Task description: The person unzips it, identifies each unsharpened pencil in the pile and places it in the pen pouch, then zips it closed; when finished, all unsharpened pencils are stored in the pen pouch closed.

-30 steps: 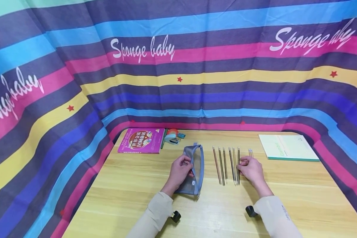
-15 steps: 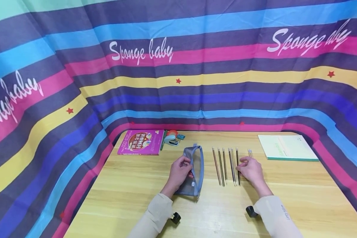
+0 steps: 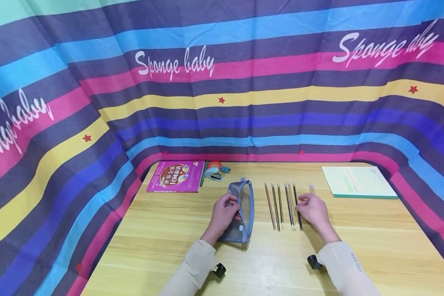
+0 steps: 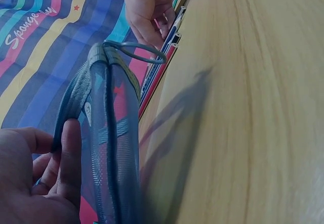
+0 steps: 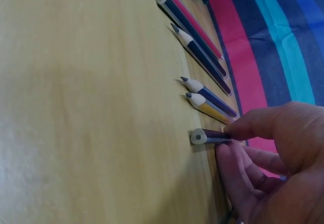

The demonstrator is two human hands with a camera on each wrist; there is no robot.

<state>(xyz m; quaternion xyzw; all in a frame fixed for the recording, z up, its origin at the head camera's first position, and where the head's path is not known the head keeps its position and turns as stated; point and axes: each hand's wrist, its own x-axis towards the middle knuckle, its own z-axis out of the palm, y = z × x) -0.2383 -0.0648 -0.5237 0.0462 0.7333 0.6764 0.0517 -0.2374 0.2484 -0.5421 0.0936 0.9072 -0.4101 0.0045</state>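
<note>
My left hand (image 3: 223, 211) pinches the edge of a grey-blue mesh pencil pouch (image 3: 234, 235), which stands with its zipped opening parted. In the left wrist view, thumb and fingers grip the zipper side of the pouch (image 4: 117, 148). To the right of it lies a row of several pencils (image 3: 276, 207). My right hand (image 3: 313, 209) pinches the dark pencil (image 3: 298, 207) at the right of that row. Thumb and forefinger meet on this pencil (image 5: 206, 136) in the right wrist view, its flat unsharpened end toward the camera. Another pencil top (image 3: 311, 188) shows behind the hand, mostly hidden.
A purple book (image 3: 177, 176) lies at the back left. Beside it are a light-blue stapler (image 3: 213, 174), an orange-red round thing (image 3: 214, 163) and a small teal item (image 3: 225, 169). A pale green notebook (image 3: 359, 181) lies at the back right. Striped cloth (image 3: 222, 123) surrounds the wooden table (image 3: 151, 246).
The near end of the dark pencil in my right hand has swung a little to the right, so it lies more slanted, apart from its neighbour. My left hand and the pouch stay put.
</note>
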